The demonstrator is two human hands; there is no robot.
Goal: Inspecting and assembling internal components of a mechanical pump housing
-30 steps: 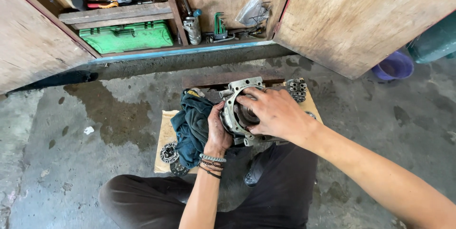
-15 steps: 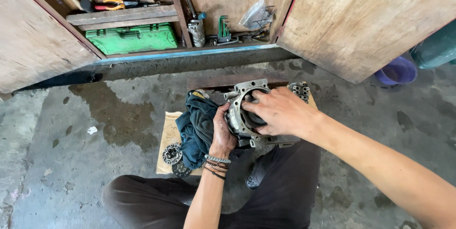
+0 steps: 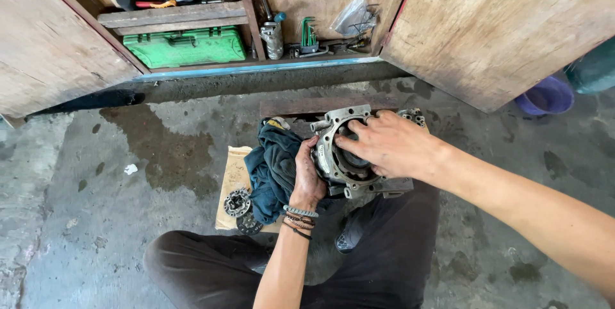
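Beside the dark rag [image 3: 272,168], our left hand [image 3: 307,184] grips the metal housing [image 3: 343,155] steady; right hand [image 3: 391,149] fingers press inside.

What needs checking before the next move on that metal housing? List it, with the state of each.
1. Left hand steadies the metal housing at its left edge: ok.
2. Right hand lies over the housing's round opening, fingers inside: ok.
3. Housing seated flat on the cardboard: cannot tell, the hands and rag hide its base.
4. Dark rag bunched against the housing's left side, not clear of it: not ok.
5. Round toothed part lies apart on the cardboard: ok.
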